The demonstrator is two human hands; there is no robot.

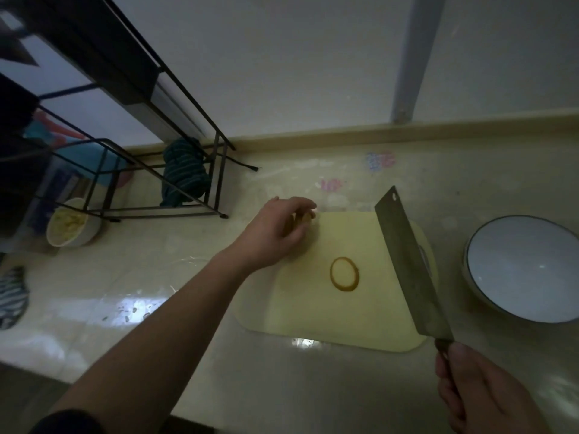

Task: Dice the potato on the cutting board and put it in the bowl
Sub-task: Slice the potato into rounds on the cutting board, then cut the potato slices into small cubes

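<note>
A pale yellow cutting board lies on the counter in the middle. One round potato slice with a brown skin rim lies flat on it. My left hand is at the board's far left corner, its fingers curled round a small potato piece that is mostly hidden. My right hand grips the handle of a cleaver, whose blade slants over the board's right side. A white bowl with a dark rim stands empty to the right of the board.
A black wire rack stands at the back left with a dark striped cloth under it. A bowl of yellowish food sits at the far left. A striped cloth lies at the left edge. The wall runs behind.
</note>
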